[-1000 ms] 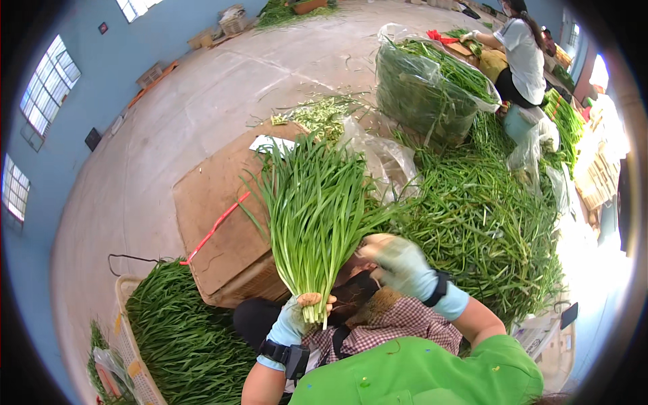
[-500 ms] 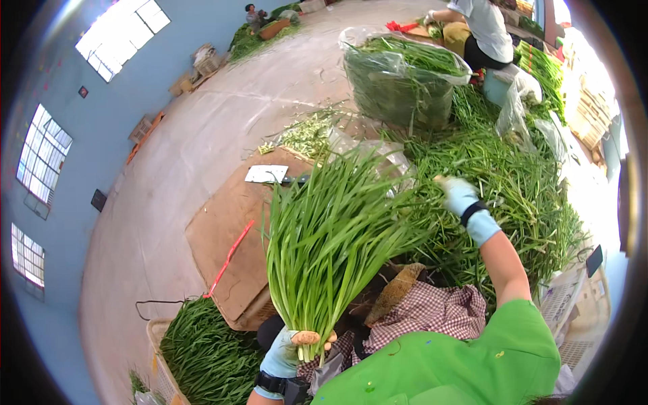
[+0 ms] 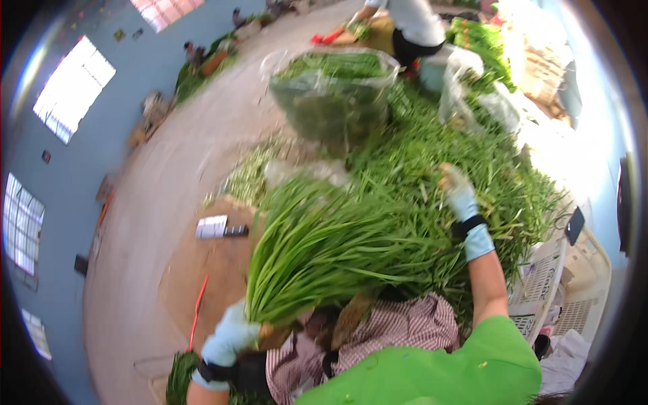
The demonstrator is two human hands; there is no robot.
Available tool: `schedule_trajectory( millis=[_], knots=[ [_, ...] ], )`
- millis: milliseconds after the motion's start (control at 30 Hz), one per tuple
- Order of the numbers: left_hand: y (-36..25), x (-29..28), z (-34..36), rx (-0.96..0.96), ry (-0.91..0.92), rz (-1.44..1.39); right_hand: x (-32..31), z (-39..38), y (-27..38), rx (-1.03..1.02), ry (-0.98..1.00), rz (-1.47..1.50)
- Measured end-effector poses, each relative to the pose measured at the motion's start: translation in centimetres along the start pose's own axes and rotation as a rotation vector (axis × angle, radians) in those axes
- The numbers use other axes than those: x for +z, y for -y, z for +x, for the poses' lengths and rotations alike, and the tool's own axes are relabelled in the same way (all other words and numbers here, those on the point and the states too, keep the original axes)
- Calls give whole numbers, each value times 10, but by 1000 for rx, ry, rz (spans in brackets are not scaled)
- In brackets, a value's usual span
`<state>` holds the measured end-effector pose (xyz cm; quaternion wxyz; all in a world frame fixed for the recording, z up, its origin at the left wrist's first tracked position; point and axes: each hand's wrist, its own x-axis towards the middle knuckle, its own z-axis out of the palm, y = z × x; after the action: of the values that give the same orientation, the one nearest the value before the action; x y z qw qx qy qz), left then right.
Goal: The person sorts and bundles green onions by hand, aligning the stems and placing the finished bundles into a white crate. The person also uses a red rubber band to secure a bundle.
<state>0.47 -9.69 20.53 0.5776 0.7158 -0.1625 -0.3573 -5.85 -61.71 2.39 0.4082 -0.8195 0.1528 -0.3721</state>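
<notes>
Bunch of long green leaves [image 3: 331, 250] at near centre, its stem end gripped in the left hand [image 3: 231, 335].
The leaves cover the right side of the brown board [image 3: 185, 278] and reach over the near edge of the loose heap of greens [image 3: 506, 182]. A cleaver [image 3: 221, 228] lies toward the board's far edge; bare floor [image 3: 148, 209] opens to the left, and a filled clear bag [image 3: 331, 104] stands far. The right arm stretches out, its right hand [image 3: 457, 191] over the heap, fingers blurred; whether they pinch anything, I cannot tell.

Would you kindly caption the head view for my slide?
Left hand holding a leafy bundle, right hand at the loose greens.
</notes>
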Motion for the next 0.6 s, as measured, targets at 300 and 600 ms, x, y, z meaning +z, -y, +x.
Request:
schedule_trajectory(
  millis=[300, 600],
  knots=[
    [45, -22, -46, 156, -217, 1991, 37, -9, 115, -159, -2, 263],
    [81, -16, -98, 274, -410, 2012, 191, -134, 264, -645, 1217, 414]
  ],
)
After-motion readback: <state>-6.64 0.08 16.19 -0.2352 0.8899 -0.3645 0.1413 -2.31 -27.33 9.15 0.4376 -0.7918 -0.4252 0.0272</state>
